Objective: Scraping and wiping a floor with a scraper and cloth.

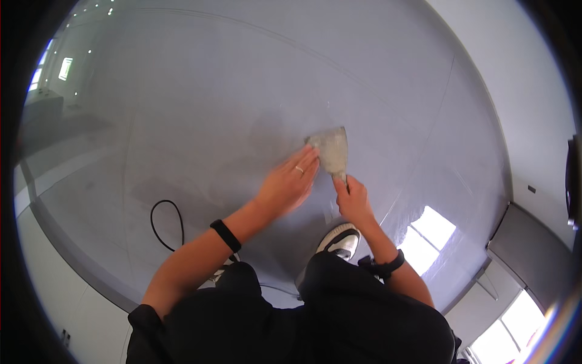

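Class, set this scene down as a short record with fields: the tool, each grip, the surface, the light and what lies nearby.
Tool: scraper with a broad, greyish blade
Right grip: closed on the scraper's handle
Left grip: fingers extended, tips at the blade's left edge, not wrapped around it
Surface: glossy grey floor
Light: bright reflection on the floor, to the right
Nearby: looped black cable on the left; light-and-dark shoe below the right grip

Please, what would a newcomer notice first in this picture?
First, the scraper near the centre, held by the right hand, with the left hand at its left edge. Then the bright reflection on the glossy grey floor, lower right, and a black cable, lower left.
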The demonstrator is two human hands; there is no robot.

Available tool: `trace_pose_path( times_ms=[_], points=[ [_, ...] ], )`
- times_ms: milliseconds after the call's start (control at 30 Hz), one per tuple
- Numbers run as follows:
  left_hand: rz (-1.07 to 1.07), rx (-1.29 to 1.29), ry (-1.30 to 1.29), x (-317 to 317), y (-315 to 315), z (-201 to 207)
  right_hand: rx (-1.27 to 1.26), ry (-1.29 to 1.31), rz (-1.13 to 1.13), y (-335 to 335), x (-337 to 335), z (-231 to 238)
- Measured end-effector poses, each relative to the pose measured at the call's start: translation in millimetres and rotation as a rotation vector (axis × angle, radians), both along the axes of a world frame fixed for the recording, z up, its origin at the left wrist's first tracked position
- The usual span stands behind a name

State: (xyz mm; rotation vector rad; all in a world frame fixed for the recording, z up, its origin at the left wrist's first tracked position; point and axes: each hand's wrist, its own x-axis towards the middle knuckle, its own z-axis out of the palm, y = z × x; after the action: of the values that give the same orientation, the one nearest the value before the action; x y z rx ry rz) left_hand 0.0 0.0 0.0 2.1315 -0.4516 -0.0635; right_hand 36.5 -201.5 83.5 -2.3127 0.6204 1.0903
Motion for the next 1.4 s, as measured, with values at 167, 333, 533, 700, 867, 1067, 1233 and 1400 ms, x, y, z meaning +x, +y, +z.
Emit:
trace_pose_path(
  times_ms=[167,333,533,700,867,1067,1233,1400],
  points=[
    [0.035,0.094,0.073,-21.8,33.1,11.7,0.121,-0.021,0.036,20.0,-28.6,-20.1],
    [0.090,0.203,-0.113,37.0,80.3,-33.7,0.273,-0.181,0.035,70.4,30.8,-85.5],
    [0.065,0.190,-0.107,38.3,75.7,-36.4,0.270,-0.174,0.005,59.2,26.4,-84.7],
    [0.135,0.238,-0.131,49.0,86.4,-28.8,0.318,0.034,-0.089,74.9,47.9,-69.9],
    [0.042,0.335,-0.142,38.1,79.1,-25.7,0.376,0.078,-0.007,60.2,41.9,-67.3],
    [0.059,0.464,-0.148,46.2,76.0,-19.6,0.342,0.106,0.059,75.0,47.9,-61.9],
    [0.081,0.438,-0.150,49.2,74.0,-23.3,0.339,0.056,0.081,76.9,47.9,-61.7],
    [0.099,0.453,-0.138,48.6,78.5,-20.2,0.362,0.139,0.043,76.0,52.4,-62.2]
  ],
)
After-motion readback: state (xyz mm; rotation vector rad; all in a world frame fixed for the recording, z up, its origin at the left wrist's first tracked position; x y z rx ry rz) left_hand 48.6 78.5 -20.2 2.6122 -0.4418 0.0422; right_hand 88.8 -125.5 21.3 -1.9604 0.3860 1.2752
